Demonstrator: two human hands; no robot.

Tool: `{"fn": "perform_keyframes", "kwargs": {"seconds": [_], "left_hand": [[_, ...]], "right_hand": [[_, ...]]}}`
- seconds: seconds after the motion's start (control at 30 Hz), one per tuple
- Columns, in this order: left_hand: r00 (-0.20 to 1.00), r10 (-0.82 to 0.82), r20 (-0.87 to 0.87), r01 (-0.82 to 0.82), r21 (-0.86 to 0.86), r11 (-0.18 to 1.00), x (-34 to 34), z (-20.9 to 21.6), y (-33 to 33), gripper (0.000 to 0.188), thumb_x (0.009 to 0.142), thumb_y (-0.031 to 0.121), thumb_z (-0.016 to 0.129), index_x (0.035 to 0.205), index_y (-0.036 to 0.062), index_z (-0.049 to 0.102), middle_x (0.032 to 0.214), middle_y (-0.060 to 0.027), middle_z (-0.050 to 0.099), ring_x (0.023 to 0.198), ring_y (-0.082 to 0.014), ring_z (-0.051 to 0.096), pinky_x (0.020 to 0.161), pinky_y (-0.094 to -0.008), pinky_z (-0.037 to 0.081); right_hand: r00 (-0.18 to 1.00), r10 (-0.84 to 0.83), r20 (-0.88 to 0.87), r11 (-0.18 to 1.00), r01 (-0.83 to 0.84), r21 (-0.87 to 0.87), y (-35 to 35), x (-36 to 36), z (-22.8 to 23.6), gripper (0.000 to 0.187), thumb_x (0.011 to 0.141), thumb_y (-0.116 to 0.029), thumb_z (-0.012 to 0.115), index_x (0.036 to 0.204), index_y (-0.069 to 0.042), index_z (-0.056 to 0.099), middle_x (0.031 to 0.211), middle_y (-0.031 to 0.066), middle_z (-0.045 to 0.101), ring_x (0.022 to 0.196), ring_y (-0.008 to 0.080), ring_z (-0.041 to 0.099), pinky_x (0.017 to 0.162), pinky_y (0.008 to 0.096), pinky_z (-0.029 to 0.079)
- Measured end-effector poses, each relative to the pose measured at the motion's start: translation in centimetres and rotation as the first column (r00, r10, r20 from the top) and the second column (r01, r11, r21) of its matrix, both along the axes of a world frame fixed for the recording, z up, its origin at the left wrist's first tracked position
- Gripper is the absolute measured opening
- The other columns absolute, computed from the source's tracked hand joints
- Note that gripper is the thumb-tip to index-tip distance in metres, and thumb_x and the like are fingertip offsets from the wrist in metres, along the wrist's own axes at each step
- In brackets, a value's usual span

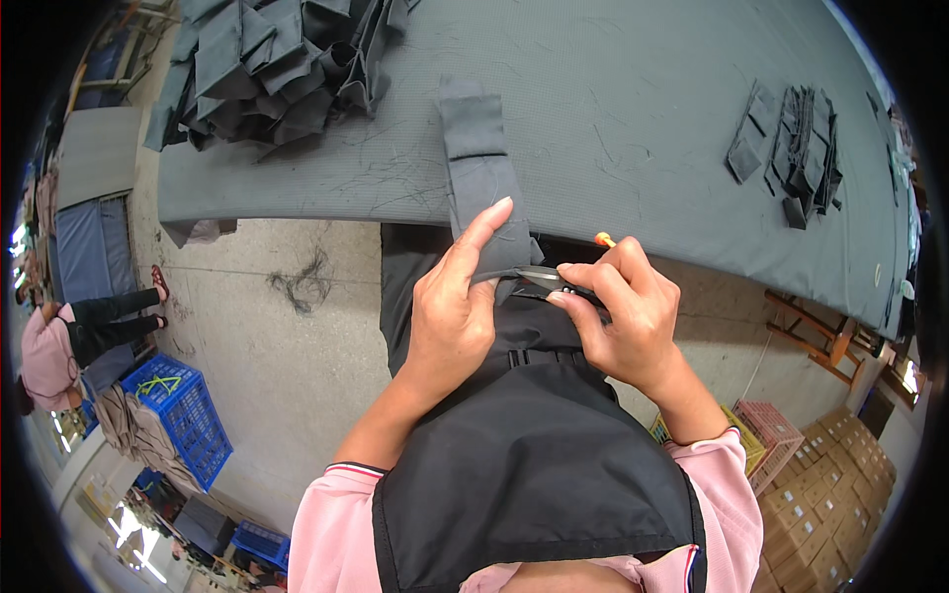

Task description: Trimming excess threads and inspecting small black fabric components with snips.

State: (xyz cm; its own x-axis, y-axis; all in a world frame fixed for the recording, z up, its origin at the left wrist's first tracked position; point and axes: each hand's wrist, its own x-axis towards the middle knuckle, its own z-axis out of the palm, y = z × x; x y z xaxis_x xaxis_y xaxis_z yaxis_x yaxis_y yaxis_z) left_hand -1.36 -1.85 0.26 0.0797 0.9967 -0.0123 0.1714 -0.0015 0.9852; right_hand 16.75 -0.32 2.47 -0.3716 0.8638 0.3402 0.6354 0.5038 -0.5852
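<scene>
A dark grey fabric strip (479,183) with folded, stitched sections lies over the table's near edge and hangs down toward my apron. My left hand (450,316) pinches its lower end between thumb and fingers, the index finger stretched along the cloth. In my right hand (630,311) is a pair of small metal thread snips (539,278), gripped between thumb and fingers. Their blades point left and meet the strip's edge beside my left fingertips. A small orange-yellow tip (605,239) sticks up behind my right fingers; what it belongs to is hidden.
On the grey cloth-covered table (613,128) lie a large heap of grey fabric pieces (282,69) and a smaller bundle (806,148). Loose threads (303,282) litter the floor. A blue crate (183,415) and another person (94,336) are left; cartons (825,494) stand right.
</scene>
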Motion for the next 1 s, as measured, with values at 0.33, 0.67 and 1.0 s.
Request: {"fn": "perform_keyframes", "kwargs": {"seconds": [0.33,0.67,1.0], "left_hand": [[0.998,0.003,-0.061,0.000,0.049,0.999,0.1,0.3,0.0,0.061,0.069,-0.020,0.041,0.128,-0.0036,0.048,0.121,-0.0207,0.058,0.099,-0.0301,0.063,0.082,-0.0315,0.048],[0.997,-0.057,-0.048,0.057,-0.020,0.998,-0.4,1.1,0.2,0.057,0.075,-0.019,0.042,0.129,-0.0026,0.048,0.121,-0.0161,0.058,0.105,-0.0231,0.059,0.088,-0.0294,0.046],[0.997,-0.073,-0.017,0.072,-0.022,0.997,-0.2,1.2,0.5,0.062,0.070,-0.021,0.041,0.128,-0.0022,0.048,0.123,-0.0202,0.057,0.110,-0.0320,0.059,0.090,-0.0331,0.046]], "right_hand": [[0.996,-0.004,-0.084,0.995,-0.005,-0.098,0.0,0.1,-0.5,0.024,0.062,-0.010,0.077,0.081,-0.006,0.064,0.070,0.0044,0.048,0.052,0.0180,0.051,0.045,0.0303,0.040],[0.997,0.073,-0.021,0.997,-0.072,0.017,0.5,0.6,-0.6,0.029,0.058,-0.010,0.078,0.083,-0.006,0.064,0.070,0.0043,0.047,0.055,0.0184,0.051,0.047,0.0304,0.041],[0.994,0.069,-0.082,0.997,-0.072,-0.028,0.6,0.6,-0.7,0.031,0.057,-0.009,0.079,0.084,-0.005,0.064,0.070,0.0052,0.047,0.055,0.0183,0.050,0.048,0.0307,0.041]]}}
